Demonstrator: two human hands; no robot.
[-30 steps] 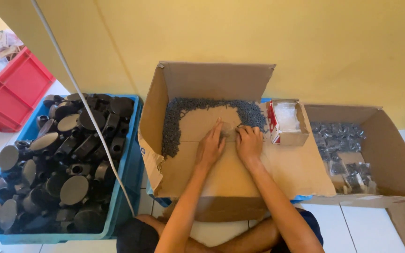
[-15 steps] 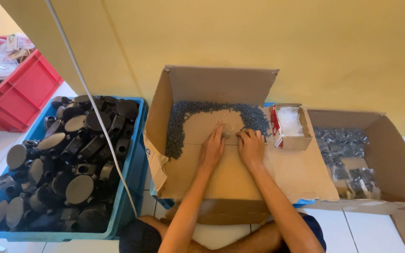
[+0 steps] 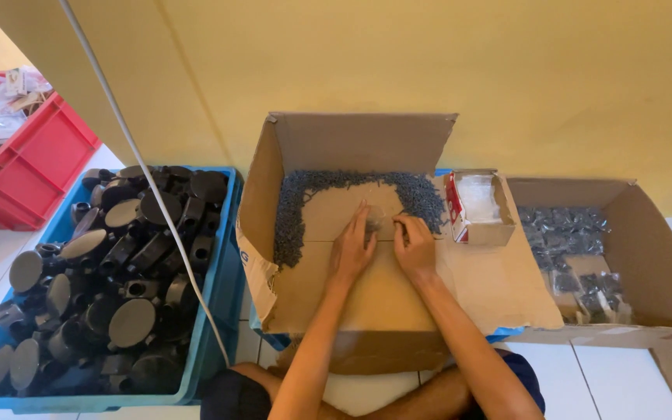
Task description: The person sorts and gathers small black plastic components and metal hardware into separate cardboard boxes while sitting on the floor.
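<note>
An open cardboard box (image 3: 297, 292) lies in front of me, with a mass of small dark grey screws (image 3: 293, 218) heaped along its left and back sides. My left hand (image 3: 353, 247) rests palm down on the bare cardboard floor, fingers reaching into a small cluster of screws (image 3: 376, 224). My right hand (image 3: 414, 245) lies beside it, fingers curled at the same cluster. Whether either hand holds a screw is hidden.
A blue crate (image 3: 219, 311) of black round plastic parts stands at the left, with a red crate (image 3: 29, 167) behind it. A small white and red carton (image 3: 476, 206) sits right of the screws. Another cardboard box (image 3: 647, 257) with bagged grey parts stands at the right. A white cable (image 3: 149, 179) hangs across.
Both hands stay together at the middle of the box floor, fingers working the small screw cluster. The camera view has shifted slightly.
</note>
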